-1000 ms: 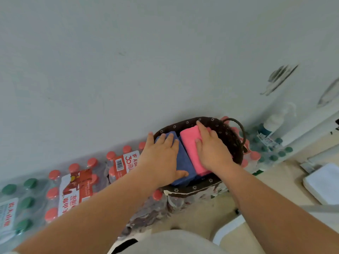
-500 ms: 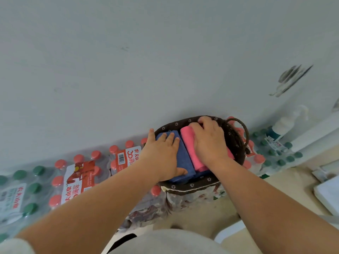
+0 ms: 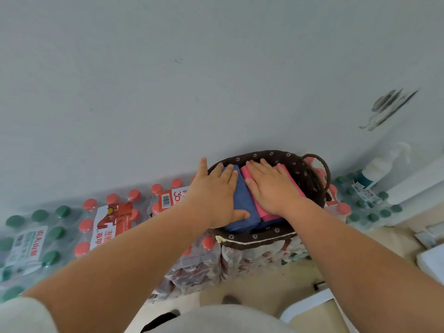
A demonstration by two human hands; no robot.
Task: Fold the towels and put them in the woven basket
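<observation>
A dark woven basket (image 3: 271, 237) with a flowered brown lining and a rope handle stands against the wall on shrink-wrapped bottle packs. Inside lie two folded towels side by side: a blue towel (image 3: 242, 207) on the left and a pink towel (image 3: 292, 180) on the right. My left hand (image 3: 215, 195) lies flat on the blue towel with fingers straight, its thumb at the towel's near end. My right hand (image 3: 270, 185) presses flat on the pink towel, covering most of it.
Packs of bottles with red caps (image 3: 113, 222) and green caps (image 3: 31, 239) line the wall to the left. More green-capped bottles (image 3: 370, 207) and a pump bottle (image 3: 382, 167) stand right of the basket. A white object (image 3: 432, 263) sits at the right edge.
My right hand has gone from curled over the pink towel's far end to lying flat on top of it. My left hand stays on the blue towel.
</observation>
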